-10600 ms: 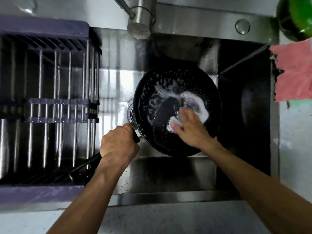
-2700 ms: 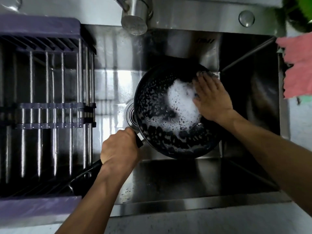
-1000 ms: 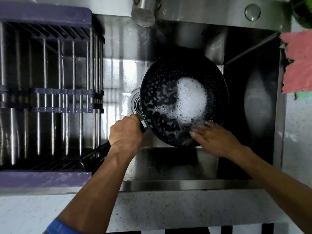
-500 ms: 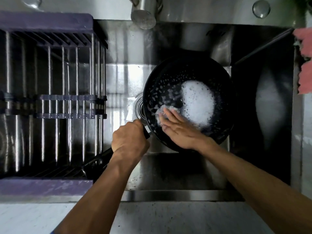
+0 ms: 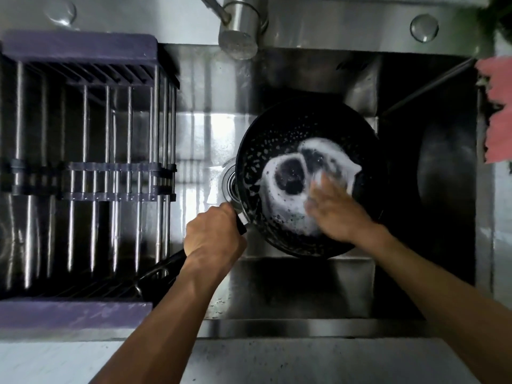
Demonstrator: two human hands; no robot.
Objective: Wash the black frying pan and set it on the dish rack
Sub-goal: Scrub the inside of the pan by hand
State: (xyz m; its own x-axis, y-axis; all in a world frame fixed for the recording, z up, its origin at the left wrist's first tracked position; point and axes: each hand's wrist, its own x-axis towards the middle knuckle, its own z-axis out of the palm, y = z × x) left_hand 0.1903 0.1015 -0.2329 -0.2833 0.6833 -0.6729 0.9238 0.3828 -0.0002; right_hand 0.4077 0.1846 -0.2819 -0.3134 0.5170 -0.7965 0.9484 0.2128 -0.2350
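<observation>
Your left hand (image 5: 214, 239) is curled tightly round the handle (image 5: 163, 268) of the black frying pan (image 5: 277, 151), knuckles up; the handle's black end sticks out behind your wrist, toward the dish rack (image 5: 83, 176). The pan is held over the steel sink (image 5: 304, 286), just ahead and to the right of that hand, its open side facing up at you.

Your right hand (image 5: 336, 214) lies inside the pan on its near right part, fingers extended and pressed against the soapy surface. The fingers are motion-blurred. Something pale sits under the fingertips, but whether it is a sponge or only foam cannot be told.

White foam (image 5: 285, 200) covers the middle of the pan in smeared loops, with two dark bare patches showing through just left of your right hand. Small suds dot the far and left inner wall.

A round drain fitting (image 5: 228, 184) shows just beyond your left hand, partly hidden by the pan's left edge. The rack, with purple ends and steel bars, sits over the sink well to the left of your left hand. The tap head (image 5: 238, 41) hangs beyond both hands. A pink cloth (image 5: 498, 109) hangs far to the right of your right hand. The speckled tabletop (image 5: 304, 361) runs under both forearms.
</observation>
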